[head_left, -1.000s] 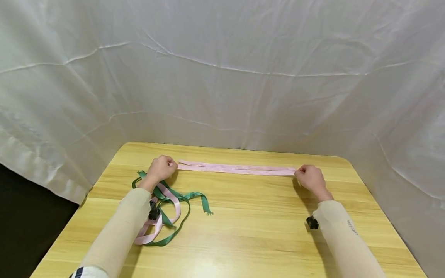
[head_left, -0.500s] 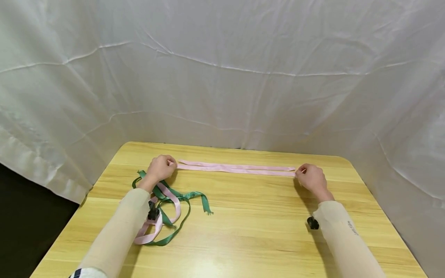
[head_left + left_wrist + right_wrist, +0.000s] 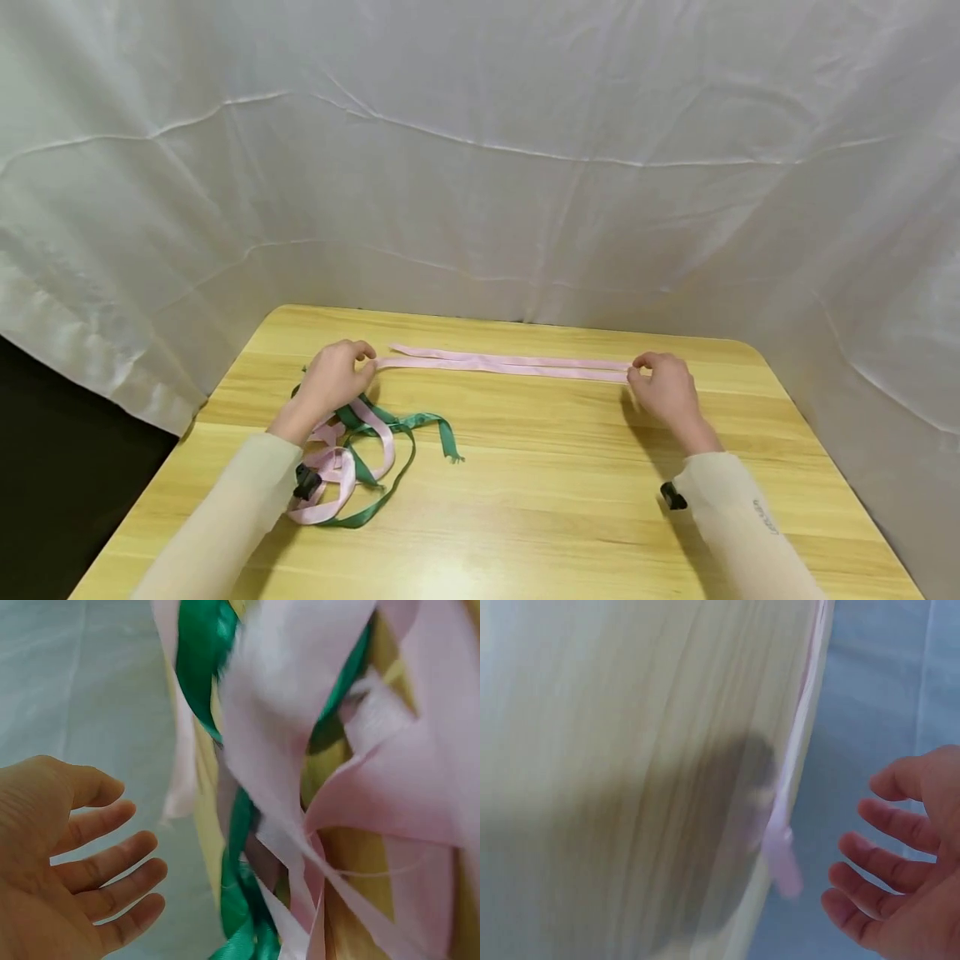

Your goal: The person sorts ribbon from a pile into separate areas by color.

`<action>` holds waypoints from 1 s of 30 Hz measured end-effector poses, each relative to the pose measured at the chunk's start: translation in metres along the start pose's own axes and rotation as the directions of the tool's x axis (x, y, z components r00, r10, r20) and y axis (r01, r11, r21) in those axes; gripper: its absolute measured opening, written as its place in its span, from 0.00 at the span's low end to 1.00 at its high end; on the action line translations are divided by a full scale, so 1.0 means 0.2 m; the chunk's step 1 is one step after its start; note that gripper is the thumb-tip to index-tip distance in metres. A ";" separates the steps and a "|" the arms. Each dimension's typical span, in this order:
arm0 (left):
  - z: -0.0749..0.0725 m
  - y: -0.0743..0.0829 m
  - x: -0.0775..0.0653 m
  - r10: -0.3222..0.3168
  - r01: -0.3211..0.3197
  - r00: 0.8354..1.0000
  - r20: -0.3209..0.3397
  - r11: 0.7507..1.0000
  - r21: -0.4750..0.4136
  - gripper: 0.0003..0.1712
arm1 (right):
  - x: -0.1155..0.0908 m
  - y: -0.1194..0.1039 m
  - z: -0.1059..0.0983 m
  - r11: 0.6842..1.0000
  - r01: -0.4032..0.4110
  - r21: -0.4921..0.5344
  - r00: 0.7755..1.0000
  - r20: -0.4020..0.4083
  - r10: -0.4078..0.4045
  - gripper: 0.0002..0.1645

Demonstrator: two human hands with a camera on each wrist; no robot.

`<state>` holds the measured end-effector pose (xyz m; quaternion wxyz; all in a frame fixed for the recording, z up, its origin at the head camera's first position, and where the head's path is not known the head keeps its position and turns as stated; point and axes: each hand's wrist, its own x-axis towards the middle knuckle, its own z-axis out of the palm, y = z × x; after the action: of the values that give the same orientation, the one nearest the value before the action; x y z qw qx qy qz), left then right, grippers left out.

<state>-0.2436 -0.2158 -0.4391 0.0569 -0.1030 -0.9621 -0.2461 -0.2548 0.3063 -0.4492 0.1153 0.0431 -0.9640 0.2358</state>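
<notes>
Head view: a left hand (image 3: 333,375) and right hand (image 3: 667,390) flank long, narrow pink fabric strands (image 3: 510,367) laid straight across a pale wooden table (image 3: 570,483) (apparently to keep them flat), away from tangled pink and green satin ribbons (image 3: 347,479). Left wrist view: parted fingers grip nothing. Right wrist view: loosely spread fingers, likewise holding nothing.

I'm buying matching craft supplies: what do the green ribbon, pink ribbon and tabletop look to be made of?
Green ribbon: probably satin-type fabric, glossy, given its bright highlights and frayed end.
Pink ribbon: likely woven fabric too, softer in sheen, with a stray thread showing.
Tabletop: pale, shiny wood or wood-look laminate, going by the grain and glare; I can't tell which.
</notes>
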 end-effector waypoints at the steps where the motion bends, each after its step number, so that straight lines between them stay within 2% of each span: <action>1: 0.00 0.01 -0.02 0.014 -0.014 1.000 -0.005 1.000 0.002 0.14 | -0.01 -0.02 0.01 1.000 0.024 0.001 1.000 -0.009 -0.024 0.18; 5: -0.01 0.06 -0.06 0.057 -0.057 0.998 -0.023 0.998 0.012 0.14 | -0.04 -0.11 0.02 0.995 0.095 -0.013 0.995 -0.036 -0.096 0.16; 10: -0.01 0.08 -0.04 0.099 -0.098 0.994 -0.042 0.995 0.036 0.12 | -0.08 -0.22 0.00 0.995 0.098 -0.001 0.995 -0.019 -0.098 0.15; 14: 0.01 0.08 0.01 0.080 -0.079 0.997 -0.004 0.996 0.039 0.12 | -0.09 -0.27 0.00 0.994 0.108 0.008 0.994 -0.013 -0.108 0.14; 18: 0.05 0.07 0.07 0.042 -0.048 0.995 0.093 0.997 0.067 0.18 | -0.10 -0.30 0.02 0.991 0.134 0.028 0.991 -0.025 -0.134 0.12; 22: 0.12 0.03 0.12 0.007 -0.030 0.986 0.169 0.990 0.137 0.19 | -0.12 -0.34 0.04 0.988 0.154 0.031 0.988 -0.027 -0.153 0.11; 26: 0.15 -0.01 0.14 0.011 -0.040 0.987 0.159 0.984 0.175 0.11 | -0.13 -0.36 0.07 0.980 0.196 0.026 0.980 -0.025 -0.196 0.10; 30: 0.15 -0.04 0.16 0.002 -0.020 0.991 0.131 0.991 0.135 0.17 | -0.12 -0.38 0.10 0.980 0.199 0.022 0.980 -0.023 -0.198 0.09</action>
<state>-0.2787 -0.2032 -0.4640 0.0021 -0.1201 -0.9777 -0.1724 -0.2243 0.2297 -0.4388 0.1478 0.1378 -0.9507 0.2353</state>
